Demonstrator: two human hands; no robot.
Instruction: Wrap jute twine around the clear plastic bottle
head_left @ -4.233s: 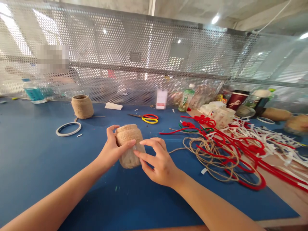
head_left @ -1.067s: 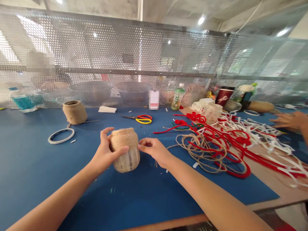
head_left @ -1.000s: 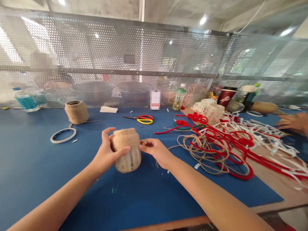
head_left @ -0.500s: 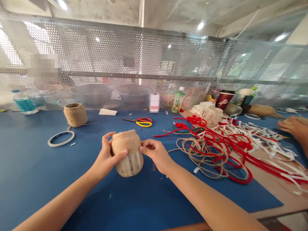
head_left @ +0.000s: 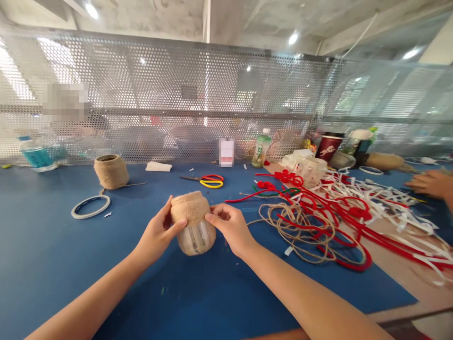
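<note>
A clear jar (head_left: 198, 240) with vertical strips on its wall is tilted above the blue table. Brown jute twine (head_left: 191, 208) is wound closely round its upper half, while the lower half is bare. My left hand (head_left: 161, 231) grips the jar from the left, thumb across the front. At the jar's right side my right hand (head_left: 231, 227) is closed in a pinch at the lower edge of the winding. Loose twine runs from behind this hand to a tangled coil (head_left: 300, 233) on the table. The strand between the fingertips is mostly hidden.
Scissors (head_left: 211, 181), a twine-covered jar (head_left: 111, 172) and a roll of tape (head_left: 91, 207) lie beyond my hands. Red cords (head_left: 354, 212) and white strips (head_left: 399, 203) clutter the right. Bottles stand along the perforated screen (head_left: 159, 94). Another person's hand (head_left: 430, 183) is at far right.
The jar has shifted slightly right and turned in my hands, showing more clear wall. My left hand moved right with it. The other person's hand has moved slightly.
</note>
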